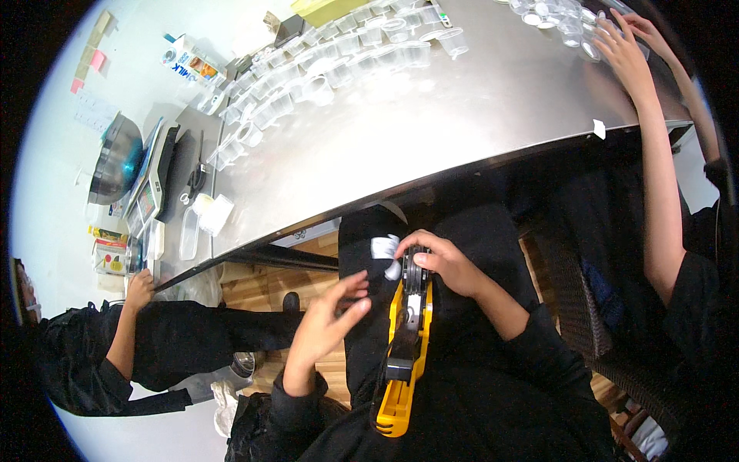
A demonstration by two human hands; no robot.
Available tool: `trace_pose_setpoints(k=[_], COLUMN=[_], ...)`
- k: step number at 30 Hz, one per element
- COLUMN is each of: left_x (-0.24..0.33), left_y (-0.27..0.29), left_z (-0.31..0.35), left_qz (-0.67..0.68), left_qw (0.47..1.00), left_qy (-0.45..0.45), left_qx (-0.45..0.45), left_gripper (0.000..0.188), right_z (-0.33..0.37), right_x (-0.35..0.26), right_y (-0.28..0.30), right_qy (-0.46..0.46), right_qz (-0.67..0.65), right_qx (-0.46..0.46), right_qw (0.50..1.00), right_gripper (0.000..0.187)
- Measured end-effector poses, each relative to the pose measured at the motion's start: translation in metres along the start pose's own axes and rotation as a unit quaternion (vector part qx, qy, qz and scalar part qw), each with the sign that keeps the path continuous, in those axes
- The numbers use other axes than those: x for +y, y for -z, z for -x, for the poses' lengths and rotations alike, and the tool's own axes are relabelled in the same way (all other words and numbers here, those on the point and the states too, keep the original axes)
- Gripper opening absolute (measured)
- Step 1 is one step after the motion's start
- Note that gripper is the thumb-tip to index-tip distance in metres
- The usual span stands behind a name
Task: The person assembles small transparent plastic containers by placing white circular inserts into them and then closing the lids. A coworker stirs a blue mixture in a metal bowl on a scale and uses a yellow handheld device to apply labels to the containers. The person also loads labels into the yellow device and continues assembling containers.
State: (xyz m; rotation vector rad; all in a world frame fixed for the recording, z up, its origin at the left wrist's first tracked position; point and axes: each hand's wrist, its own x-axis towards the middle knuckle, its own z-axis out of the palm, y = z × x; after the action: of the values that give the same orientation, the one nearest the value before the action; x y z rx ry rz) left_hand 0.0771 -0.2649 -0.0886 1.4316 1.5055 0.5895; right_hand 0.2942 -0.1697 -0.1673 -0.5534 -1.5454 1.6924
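A yellow and black hand-held label gun (396, 406) lies along my lap, its yellow handles toward me and its dark head away from me. My right hand (450, 267) is wrapped over the head, thumb and fingers on the black part. A white strip of labels (382, 248) curls beside the head, close to my right fingertips. My left hand (323, 329) hovers left of the gun, holding nothing, with its fingers apart and slightly curled.
A steel table (369, 154) stands ahead, bearing rows of clear plastic cups (339, 73). Farther left are a kitchen scale (146, 204), a metal bowl (117, 158) and a milk carton (188, 63). A co-worker's hands (625, 54) touch round lids (570, 23); another person sits left.
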Motion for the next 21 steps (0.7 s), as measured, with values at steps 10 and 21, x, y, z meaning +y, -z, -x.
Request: trace_pose_setpoints(k=[10, 21], left_x=[-0.051, -0.040], left_y=[-0.049, -0.057], left_z=[0.025, -0.015], left_qz=[0.159, 0.138], left_qw=[0.978, 0.966], left_qy=[-0.081, -0.151], left_qx=[-0.109, -0.155], left_gripper=[0.100, 0.114], right_z=[0.015, 0.026], right_x=[-0.011, -0.005], right_y=[-0.001, 0.016], right_qy=[0.052, 0.000], right_qz=[0.049, -0.064], right_qx=[0.000, 0.052], right_qw=[0.997, 0.997], right_gripper=[0.038, 0.056])
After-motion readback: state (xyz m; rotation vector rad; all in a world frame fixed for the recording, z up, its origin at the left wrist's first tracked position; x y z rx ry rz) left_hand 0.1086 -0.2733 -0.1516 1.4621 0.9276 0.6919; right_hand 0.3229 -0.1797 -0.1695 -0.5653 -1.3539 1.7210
